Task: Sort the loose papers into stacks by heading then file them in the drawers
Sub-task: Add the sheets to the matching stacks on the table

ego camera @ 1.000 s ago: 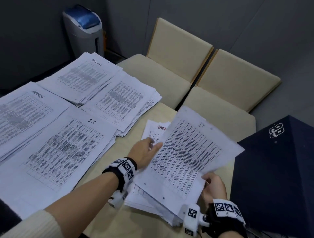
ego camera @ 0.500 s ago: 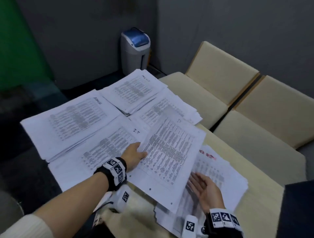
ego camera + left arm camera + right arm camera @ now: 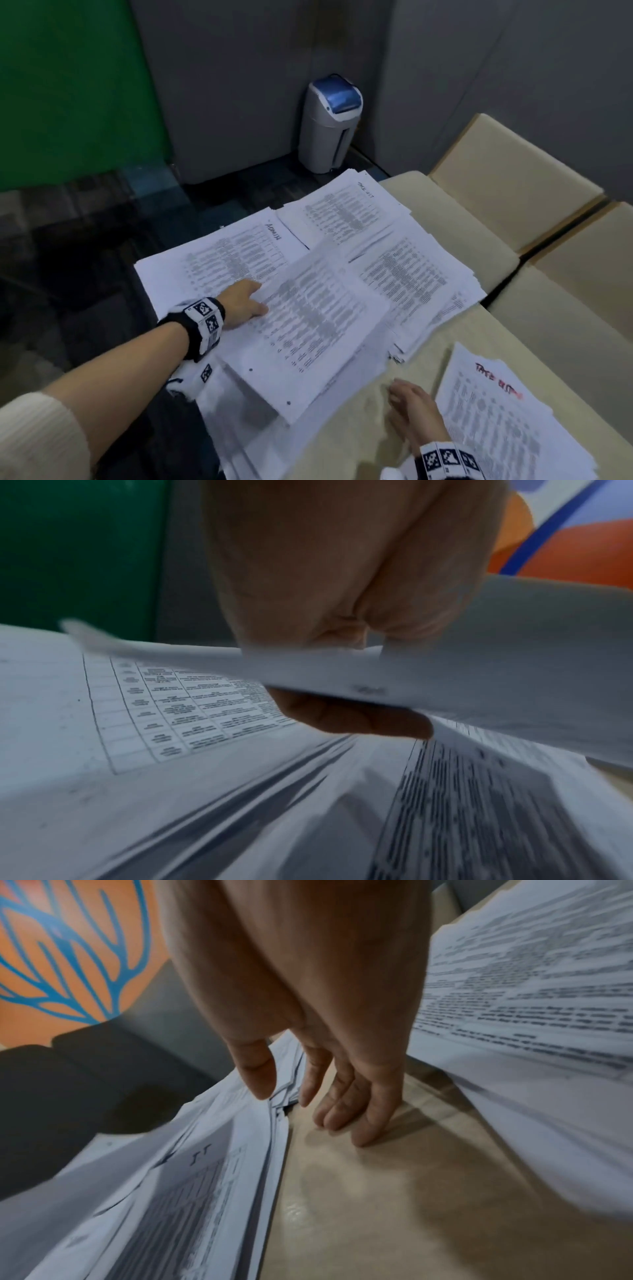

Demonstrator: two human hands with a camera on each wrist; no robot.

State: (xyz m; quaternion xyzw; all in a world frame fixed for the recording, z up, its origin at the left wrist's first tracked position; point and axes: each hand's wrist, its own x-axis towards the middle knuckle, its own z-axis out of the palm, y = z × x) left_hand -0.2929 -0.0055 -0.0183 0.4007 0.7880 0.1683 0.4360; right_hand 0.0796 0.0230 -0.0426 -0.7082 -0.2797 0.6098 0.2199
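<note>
The table (image 3: 370, 442) carries the whole job, its bare beige top showing only at six o'clock in the head view. Four sorted stacks fan across its middle so each heading stays readable: the ADMIN stack (image 3: 205, 260) at nine o'clock, another stack (image 3: 346, 209) at twelve whose heading I cannot read, a third (image 3: 421, 274) at two, and the IT stack (image 3: 260, 421) at seven, hanging over the table's edge. The unsorted pile (image 3: 507, 421), headed in red, lies apart at four o'clock, probably to keep it from mixing with sorted sheets. The carried sheet (image 3: 308, 325) hovers tilted over the IT stack, seemingly about to be laid there. The left hand (image 3: 245, 303) pinches that sheet's edge, thumb below and fingers on top, as the left wrist view shows. The right hand (image 3: 414, 414) holds nothing; its fingers (image 3: 363, 1123) reach straight down to the bare tabletop between the IT stack and the pile. No drawers are visible, so filing looks far off.
</note>
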